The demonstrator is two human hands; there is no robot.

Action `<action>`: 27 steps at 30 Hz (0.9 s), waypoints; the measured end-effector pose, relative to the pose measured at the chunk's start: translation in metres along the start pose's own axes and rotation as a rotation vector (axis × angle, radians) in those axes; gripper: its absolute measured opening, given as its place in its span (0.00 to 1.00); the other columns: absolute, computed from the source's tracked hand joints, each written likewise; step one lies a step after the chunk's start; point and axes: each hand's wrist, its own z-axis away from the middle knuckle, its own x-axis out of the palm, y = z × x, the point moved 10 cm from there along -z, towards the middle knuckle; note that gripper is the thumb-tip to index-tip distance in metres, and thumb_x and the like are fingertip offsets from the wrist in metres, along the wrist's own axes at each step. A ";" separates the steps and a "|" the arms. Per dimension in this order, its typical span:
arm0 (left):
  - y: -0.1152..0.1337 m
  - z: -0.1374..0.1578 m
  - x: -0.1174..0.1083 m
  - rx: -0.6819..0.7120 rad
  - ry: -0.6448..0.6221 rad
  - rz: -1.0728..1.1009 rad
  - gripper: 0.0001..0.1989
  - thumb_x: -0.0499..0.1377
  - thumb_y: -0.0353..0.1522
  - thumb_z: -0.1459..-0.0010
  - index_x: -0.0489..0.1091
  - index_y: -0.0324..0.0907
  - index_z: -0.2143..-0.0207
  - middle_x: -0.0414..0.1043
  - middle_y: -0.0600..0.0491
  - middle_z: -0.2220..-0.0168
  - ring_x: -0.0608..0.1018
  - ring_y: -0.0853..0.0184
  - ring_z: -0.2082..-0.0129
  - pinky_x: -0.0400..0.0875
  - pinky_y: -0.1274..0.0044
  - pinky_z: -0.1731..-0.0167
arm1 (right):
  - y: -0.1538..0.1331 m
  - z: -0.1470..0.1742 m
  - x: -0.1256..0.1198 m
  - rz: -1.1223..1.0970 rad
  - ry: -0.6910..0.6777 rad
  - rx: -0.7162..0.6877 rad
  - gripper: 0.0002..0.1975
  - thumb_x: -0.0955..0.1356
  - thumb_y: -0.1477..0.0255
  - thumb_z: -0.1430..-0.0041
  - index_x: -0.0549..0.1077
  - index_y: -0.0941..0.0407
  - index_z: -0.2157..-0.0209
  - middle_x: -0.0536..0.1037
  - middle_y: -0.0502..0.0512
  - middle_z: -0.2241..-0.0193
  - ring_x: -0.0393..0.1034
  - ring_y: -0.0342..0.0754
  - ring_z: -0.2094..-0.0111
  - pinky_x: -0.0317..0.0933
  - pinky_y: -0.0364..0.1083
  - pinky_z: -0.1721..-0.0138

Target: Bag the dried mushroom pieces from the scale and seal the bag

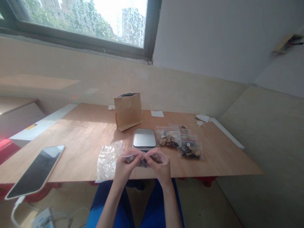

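Both hands are at the table's front edge, pinching the top of one clear zip-lock bag (143,163) with dark pieces inside. My left hand (125,166) has its fingers closed on the left part of the bag's mouth. On the other side, my right hand (161,167) grips the rim close to the centre, thumbs nearly meeting. The mouth gapes at both sides. Just beyond the bag sits a small scale with a metal plate (144,137). To the left of my left hand lies a crumpled clear plastic bag (109,161).
Several filled zip-lock bags (169,138) lie right of the scale. A brown paper pouch (128,110) stands open behind it. A phone (35,171) with a cable overhangs the table's front left edge. White paper (157,113) and scraps (202,118) lie near the wall.
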 end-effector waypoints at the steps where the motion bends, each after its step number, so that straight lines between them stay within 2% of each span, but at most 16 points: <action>1: 0.000 0.001 0.000 -0.004 0.008 -0.007 0.08 0.61 0.35 0.51 0.74 0.40 0.77 0.73 0.51 0.75 0.75 0.66 0.71 0.71 0.78 0.71 | -0.002 0.000 -0.001 0.011 0.020 -0.015 0.03 0.70 0.72 0.51 0.74 0.57 0.75 0.73 0.51 0.75 0.70 0.43 0.72 0.66 0.41 0.71; 7: -0.010 0.005 -0.001 -0.062 0.102 0.002 0.07 0.61 0.35 0.51 0.70 0.39 0.75 0.72 0.54 0.76 0.75 0.69 0.74 0.70 0.80 0.74 | -0.009 0.003 -0.001 0.081 0.132 -0.062 0.03 0.69 0.73 0.51 0.72 0.57 0.76 0.73 0.51 0.77 0.69 0.44 0.74 0.65 0.42 0.72; 10: -0.015 0.005 -0.001 -0.098 0.086 -0.010 0.08 0.60 0.36 0.51 0.70 0.39 0.75 0.72 0.54 0.76 0.75 0.69 0.74 0.70 0.80 0.74 | -0.004 0.001 0.000 0.074 0.079 -0.043 0.04 0.69 0.71 0.50 0.72 0.57 0.75 0.73 0.51 0.75 0.70 0.44 0.72 0.65 0.42 0.70; 13: -0.020 0.002 -0.007 -0.138 0.086 -0.068 0.10 0.61 0.38 0.51 0.71 0.39 0.73 0.73 0.54 0.75 0.75 0.68 0.73 0.70 0.80 0.73 | -0.001 -0.002 -0.009 0.108 0.024 -0.002 0.07 0.68 0.68 0.48 0.73 0.56 0.67 0.75 0.53 0.68 0.71 0.46 0.65 0.65 0.45 0.64; 15: -0.023 0.001 -0.010 -0.144 0.066 -0.088 0.10 0.60 0.38 0.50 0.71 0.39 0.72 0.73 0.53 0.74 0.76 0.67 0.72 0.70 0.79 0.72 | -0.008 -0.002 -0.027 0.230 0.097 -0.031 0.14 0.68 0.67 0.47 0.71 0.55 0.58 0.75 0.55 0.60 0.69 0.48 0.59 0.63 0.48 0.58; 17: -0.027 0.001 -0.004 -0.142 -0.003 -0.092 0.10 0.59 0.38 0.48 0.71 0.40 0.71 0.73 0.53 0.73 0.76 0.67 0.71 0.69 0.79 0.71 | -0.024 -0.002 -0.036 0.423 0.143 -0.116 0.15 0.68 0.67 0.46 0.70 0.53 0.55 0.74 0.56 0.57 0.67 0.50 0.55 0.58 0.51 0.52; 21: -0.027 0.004 0.009 -0.078 -0.068 -0.127 0.09 0.58 0.37 0.46 0.69 0.40 0.70 0.72 0.53 0.72 0.75 0.68 0.70 0.69 0.79 0.69 | -0.041 0.001 -0.014 0.708 -0.032 -0.236 0.08 0.67 0.68 0.45 0.73 0.51 0.62 0.76 0.53 0.62 0.65 0.52 0.54 0.52 0.53 0.50; 24: -0.025 0.005 0.013 -0.038 -0.058 -0.156 0.08 0.58 0.36 0.46 0.69 0.41 0.71 0.71 0.53 0.73 0.75 0.68 0.71 0.69 0.79 0.70 | -0.036 0.002 0.000 0.734 -0.129 -0.219 0.03 0.67 0.69 0.44 0.73 0.52 0.68 0.77 0.50 0.68 0.67 0.49 0.59 0.52 0.50 0.53; 27: -0.028 0.004 0.014 -0.058 -0.064 -0.146 0.08 0.58 0.37 0.46 0.69 0.41 0.72 0.71 0.53 0.73 0.74 0.68 0.72 0.69 0.79 0.71 | -0.028 0.002 0.006 0.702 -0.167 -0.198 0.03 0.66 0.69 0.43 0.73 0.52 0.68 0.77 0.49 0.70 0.69 0.47 0.64 0.53 0.48 0.57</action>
